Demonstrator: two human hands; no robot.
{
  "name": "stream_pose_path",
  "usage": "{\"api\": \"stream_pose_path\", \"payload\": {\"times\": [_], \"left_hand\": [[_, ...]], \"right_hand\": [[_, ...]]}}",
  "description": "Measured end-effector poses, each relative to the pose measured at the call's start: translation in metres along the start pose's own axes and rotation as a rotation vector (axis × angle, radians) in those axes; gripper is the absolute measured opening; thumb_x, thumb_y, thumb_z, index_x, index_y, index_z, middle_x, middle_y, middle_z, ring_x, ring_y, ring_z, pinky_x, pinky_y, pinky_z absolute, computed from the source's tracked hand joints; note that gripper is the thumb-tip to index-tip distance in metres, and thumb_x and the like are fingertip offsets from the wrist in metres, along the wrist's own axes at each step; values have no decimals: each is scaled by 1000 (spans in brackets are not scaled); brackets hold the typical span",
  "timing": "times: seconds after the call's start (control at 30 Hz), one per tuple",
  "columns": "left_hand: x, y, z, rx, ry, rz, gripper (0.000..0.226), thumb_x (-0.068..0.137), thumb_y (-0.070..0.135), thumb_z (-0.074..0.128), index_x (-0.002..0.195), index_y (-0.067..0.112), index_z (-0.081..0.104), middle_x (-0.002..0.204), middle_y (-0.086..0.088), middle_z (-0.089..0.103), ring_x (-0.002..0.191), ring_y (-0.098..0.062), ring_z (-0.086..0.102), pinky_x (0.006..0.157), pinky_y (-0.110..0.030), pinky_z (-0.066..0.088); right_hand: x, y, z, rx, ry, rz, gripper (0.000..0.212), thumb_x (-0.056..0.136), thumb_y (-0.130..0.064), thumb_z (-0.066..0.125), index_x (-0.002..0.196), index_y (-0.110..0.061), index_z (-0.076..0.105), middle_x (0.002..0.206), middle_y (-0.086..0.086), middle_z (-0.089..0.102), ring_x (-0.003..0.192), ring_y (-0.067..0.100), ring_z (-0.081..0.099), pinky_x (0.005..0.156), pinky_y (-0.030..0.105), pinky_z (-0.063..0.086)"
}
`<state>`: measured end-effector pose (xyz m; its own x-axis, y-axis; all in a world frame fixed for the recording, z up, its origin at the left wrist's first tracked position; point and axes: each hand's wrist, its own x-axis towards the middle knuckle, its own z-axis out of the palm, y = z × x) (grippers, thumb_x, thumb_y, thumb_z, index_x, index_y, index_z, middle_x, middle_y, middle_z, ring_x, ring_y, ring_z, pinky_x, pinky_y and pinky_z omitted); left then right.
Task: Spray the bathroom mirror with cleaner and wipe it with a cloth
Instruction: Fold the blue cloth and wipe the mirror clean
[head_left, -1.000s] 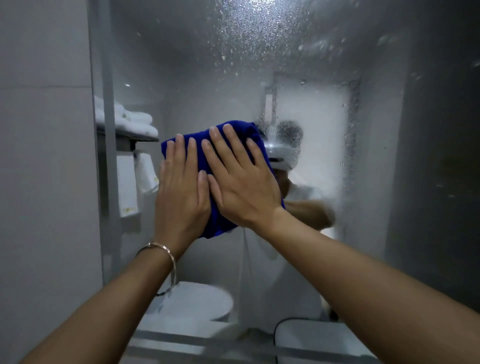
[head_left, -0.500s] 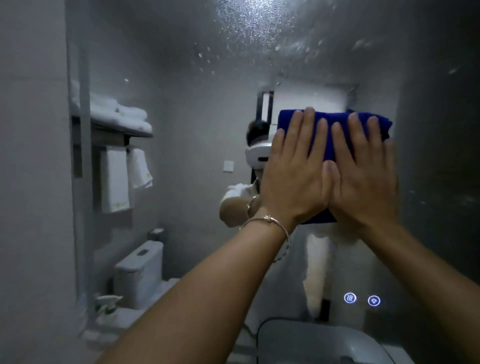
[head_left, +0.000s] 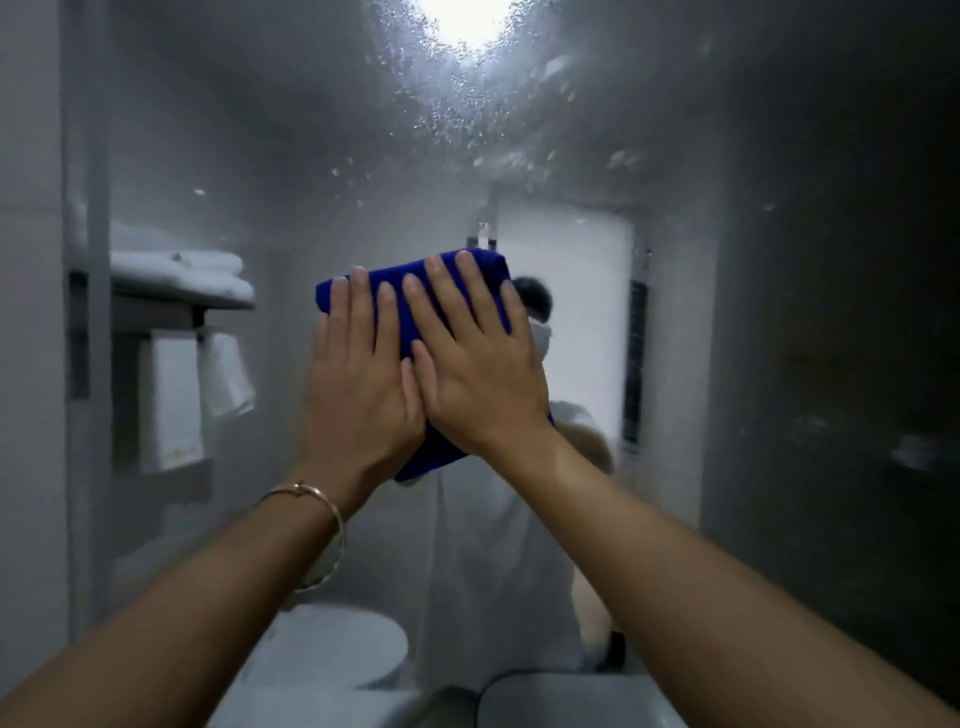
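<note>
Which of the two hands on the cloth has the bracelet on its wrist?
The left hand: a thin gold bracelet circles its wrist. The right hand has a bare wrist. Both press flat on the blue cloth against the mirror.

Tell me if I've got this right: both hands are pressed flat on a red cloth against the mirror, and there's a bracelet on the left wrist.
Not quite. The head view shows the cloth is blue, not red. The rest holds: the left hand and right hand press flat on it against the mirror, and a bracelet sits on the left wrist.
</note>
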<state>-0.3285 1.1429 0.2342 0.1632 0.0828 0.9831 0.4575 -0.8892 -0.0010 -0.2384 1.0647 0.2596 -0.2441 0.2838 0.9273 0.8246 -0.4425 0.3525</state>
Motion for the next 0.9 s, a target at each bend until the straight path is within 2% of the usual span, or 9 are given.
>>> {"api": "stream_pose_path", "payload": {"times": [0.1,0.2,0.3,0.47,0.57,0.7,0.9], "left_hand": [[12,45,12,-63,41,-44,63,92,29,22,145,-4,12,153,-25,9,143,-35,5,116,-47,6],[28,101,32,-80,87,82,62,91,28,27,142,-7,23,149,-30,20,140,-41,15,114,-48,9],[38,172,50,-81,83,162,60,91,28,28,142,-5,28,148,-29,24,140,-39,19,115,-48,11],[33,250,71,-15,-5,225,60,94,31,15,146,2,17,153,-22,14,143,-34,9,117,-45,6],[30,248,73,34,-24,236,59,95,32,12,147,3,14,154,-21,13,144,-33,7,118,-44,6],[30,224,68,51,-7,348,59,95,32,16,146,3,19,153,-20,18,143,-31,13,117,-44,10],[-2,155,54,76,29,388,56,96,28,18,144,1,26,151,-21,23,141,-32,18,115,-46,17]], "right_hand": [[-7,43,-9,1,43,-14,53,93,-31,33,141,-11,43,149,10,38,140,28,30,112,46,20],[-27,100,-27,-55,60,59,53,92,-30,35,141,-11,43,148,10,39,139,28,31,111,44,19],[-60,167,-51,-77,20,145,54,95,-29,31,145,-11,34,152,10,31,141,25,21,113,40,11],[-106,231,-75,-77,-3,251,54,97,-28,26,148,-11,24,156,10,21,144,25,13,116,46,12],[-110,228,-74,-63,9,282,55,97,-29,25,149,-11,22,157,10,19,145,24,9,117,44,7],[-109,199,-65,-59,66,392,55,97,-28,24,149,-9,21,156,13,18,145,25,8,117,36,-3],[-113,124,-40,-74,66,418,56,95,-30,28,146,-7,30,153,14,28,142,29,18,115,46,14]]}}
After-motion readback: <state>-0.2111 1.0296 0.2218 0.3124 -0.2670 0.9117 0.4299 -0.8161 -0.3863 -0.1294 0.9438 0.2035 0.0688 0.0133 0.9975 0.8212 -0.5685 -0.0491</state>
